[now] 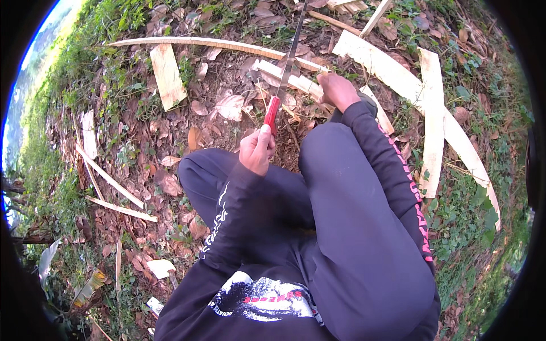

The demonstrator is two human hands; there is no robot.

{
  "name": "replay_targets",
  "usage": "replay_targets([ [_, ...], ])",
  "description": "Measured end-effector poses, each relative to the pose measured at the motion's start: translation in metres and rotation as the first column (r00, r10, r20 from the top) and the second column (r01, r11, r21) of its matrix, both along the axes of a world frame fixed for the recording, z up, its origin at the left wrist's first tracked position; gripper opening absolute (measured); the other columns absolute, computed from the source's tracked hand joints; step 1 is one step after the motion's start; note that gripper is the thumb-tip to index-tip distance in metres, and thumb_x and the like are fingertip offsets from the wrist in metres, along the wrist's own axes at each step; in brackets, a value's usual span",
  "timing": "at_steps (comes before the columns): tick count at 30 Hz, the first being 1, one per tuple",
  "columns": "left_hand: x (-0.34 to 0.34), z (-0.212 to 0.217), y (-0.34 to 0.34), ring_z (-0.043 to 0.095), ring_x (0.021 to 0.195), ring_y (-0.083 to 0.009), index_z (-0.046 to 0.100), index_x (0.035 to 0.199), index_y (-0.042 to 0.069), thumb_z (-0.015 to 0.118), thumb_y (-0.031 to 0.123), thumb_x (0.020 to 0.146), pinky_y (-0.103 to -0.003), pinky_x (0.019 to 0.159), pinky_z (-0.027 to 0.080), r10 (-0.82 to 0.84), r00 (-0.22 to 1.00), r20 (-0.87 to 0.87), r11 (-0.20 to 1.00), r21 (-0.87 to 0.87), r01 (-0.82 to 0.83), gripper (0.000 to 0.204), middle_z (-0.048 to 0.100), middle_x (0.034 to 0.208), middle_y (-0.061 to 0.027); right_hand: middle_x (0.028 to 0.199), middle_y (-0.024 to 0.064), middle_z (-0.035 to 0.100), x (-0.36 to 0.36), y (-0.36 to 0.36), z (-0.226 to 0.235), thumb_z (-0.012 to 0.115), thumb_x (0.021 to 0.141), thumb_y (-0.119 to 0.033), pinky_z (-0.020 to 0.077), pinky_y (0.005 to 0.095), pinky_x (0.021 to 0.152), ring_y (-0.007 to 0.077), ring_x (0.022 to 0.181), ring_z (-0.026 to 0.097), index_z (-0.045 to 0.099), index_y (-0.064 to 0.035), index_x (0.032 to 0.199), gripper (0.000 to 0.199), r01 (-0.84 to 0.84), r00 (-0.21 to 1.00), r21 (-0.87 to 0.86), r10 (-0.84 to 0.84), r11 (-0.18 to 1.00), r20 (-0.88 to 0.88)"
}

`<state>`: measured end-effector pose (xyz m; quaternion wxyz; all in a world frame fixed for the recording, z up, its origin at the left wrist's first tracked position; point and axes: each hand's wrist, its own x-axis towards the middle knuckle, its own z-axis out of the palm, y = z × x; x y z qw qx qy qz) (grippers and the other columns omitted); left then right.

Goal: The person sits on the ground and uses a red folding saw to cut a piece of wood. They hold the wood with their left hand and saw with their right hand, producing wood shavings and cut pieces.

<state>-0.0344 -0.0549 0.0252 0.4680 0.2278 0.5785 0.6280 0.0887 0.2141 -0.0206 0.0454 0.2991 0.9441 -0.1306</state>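
My left hand (257, 149) is closed around the red handle of a machete (272, 116). Its long, narrow dark blade points up and away, crossing over a pale wooden strip (304, 84). At the right end of that strip, my right hand (338, 91) is closed on the wood, its fingers partly hidden. A long, thin curved wooden strip (199, 41) runs behind the blade and ends close to my right hand. Both hands are just beyond my bent knees.
Leaf-strewn ground and low green plants surround me. A wide plank (378, 65) and an upright board (433, 122) cross at the right. A short board (168, 77) lies at the far left, and several thin strips (111, 177) lie left of my knee.
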Motion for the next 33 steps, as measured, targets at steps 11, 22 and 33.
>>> replay_targets([
  [11, 0.003, -0.018, 0.014, 0.045, 0.053, -0.0055, 0.058, 0.069, 0.002, 0.053, 0.036, 0.103, -0.026, 0.05, 0.036, -0.154, 0.976, -0.152, 0.972, -0.203, 0.122, 0.048, 0.05, 0.057, 0.0024, 0.097, 0.0206, 0.069, -0.005, 0.002, 0.001, 0.068, 0.082, -0.024, 0.0537, 0.0468, 0.082, 0.0377, 0.094, 0.068, 0.068, -0.0022, 0.095, 0.026, 0.248, 0.968, -0.104, -0.242, 0.963, 0.068],
  [22, 0.004, -0.022, 0.009, 0.039, 0.052, -0.0039, 0.056, 0.071, 0.002, 0.051, 0.034, 0.104, -0.022, 0.048, 0.03, -0.121, 0.985, -0.126, 0.974, -0.205, 0.094, 0.046, 0.048, 0.062, 0.0023, 0.108, 0.0172, 0.062, -0.005, -0.05, 0.0, 0.048, 0.097, -0.029, 0.0437, 0.0526, 0.094, 0.0343, 0.101, 0.062, 0.073, -0.0029, 0.098, 0.036, 0.354, 0.901, 0.309, -0.41, 0.883, 0.139],
  [33, -0.012, -0.03, -0.017, 0.046, 0.053, -0.005, 0.057, 0.07, 0.004, 0.052, 0.034, 0.104, -0.023, 0.05, 0.036, 0.066, 0.997, -0.044, 0.988, -0.139, -0.072, 0.045, 0.051, 0.061, 0.0021, 0.094, 0.0193, 0.071, -0.013, 0.002, -0.059, 0.053, 0.091, -0.014, 0.0577, 0.0455, 0.073, 0.0354, 0.086, 0.072, 0.059, 0.0002, 0.104, 0.02, 0.293, 0.917, 0.37, -0.369, 0.882, 0.152],
])
